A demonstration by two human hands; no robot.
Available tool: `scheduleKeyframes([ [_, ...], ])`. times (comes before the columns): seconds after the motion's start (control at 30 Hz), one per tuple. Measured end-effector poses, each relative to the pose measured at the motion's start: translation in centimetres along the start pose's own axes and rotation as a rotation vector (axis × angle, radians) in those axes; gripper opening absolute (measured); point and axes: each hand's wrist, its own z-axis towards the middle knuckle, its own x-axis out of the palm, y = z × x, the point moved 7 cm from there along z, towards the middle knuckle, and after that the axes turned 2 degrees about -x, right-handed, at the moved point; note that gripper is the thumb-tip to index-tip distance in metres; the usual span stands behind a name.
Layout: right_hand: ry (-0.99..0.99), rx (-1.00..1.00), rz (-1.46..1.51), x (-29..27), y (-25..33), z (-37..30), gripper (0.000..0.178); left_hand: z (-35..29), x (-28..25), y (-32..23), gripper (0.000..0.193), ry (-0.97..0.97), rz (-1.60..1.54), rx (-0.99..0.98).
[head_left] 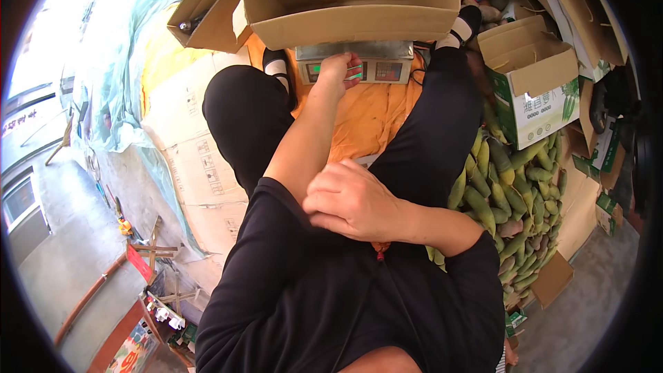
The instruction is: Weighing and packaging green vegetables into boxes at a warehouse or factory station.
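Note:
My left hand (340, 71) reaches forward to the front of a silver electronic scale (394, 71). Its fingers are loosely bent, a little apart, with nothing visible between them, and green display light shows around them. My right hand (349, 202) crosses my body, its fingers curled in beside my left elbow at the edge of the black sleeve (276, 217). Whatever those fingertips hold, if anything, is hidden. On top of the scale sits an open brown cardboard box (359, 24), its flap hanging toward me.
My legs (431, 135) straddle the scale. Many green radishes (514, 197) are heaped at my right, beside a white-and-green carton (542, 114). A smaller open box (207, 10) stands at the far left. Flattened cardboard (197, 166) and orange sheeting (359, 121) cover the floor.

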Motion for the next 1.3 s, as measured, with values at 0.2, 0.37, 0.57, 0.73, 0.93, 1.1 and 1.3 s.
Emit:
scheduleKeyframes([
  [0.2, -0.107, 0.118, 0.105, -1.0, -0.9, 0.5, 0.037, 0.5, -1.9, -0.6, 0.020, -0.095, 0.002, 0.020],
  [0.37, 0.020, 0.021, 0.188, 0.4, 1.0, 1.4, 0.031, 0.8, -2.6, -0.6, 0.018, -0.113, 0.080, 0.052],
  [0.57, 0.015, 0.017, 0.429, 0.5, 2.0, 1.1, 0.011, 1.9, -4.1, -0.4, 0.017, -0.155, -0.005, 0.019],
  [0.73, -0.175, 0.298, 0.149, -1.1, -2.1, 1.0, 0.017, 1.8, -3.8, -0.5, 0.018, -0.153, -0.038, 0.022],
  [0.93, -0.048, 0.132, 0.173, 0.6, 0.4, 2.1, 0.021, 2.2, -4.1, -0.3, 0.017, -0.144, 0.023, 0.058],
  [1.1, 0.000, 0.077, 0.268, 1.0, 0.1, 1.6, 0.026, 2.6, -4.8, 0.2, 0.015, -0.164, 0.020, 0.021],
  [1.3, -0.032, 0.114, 0.132, 1.1, 0.0, 2.3, 0.029, 2.1, -4.6, 0.4, 0.016, -0.199, 0.164, 0.075],
])
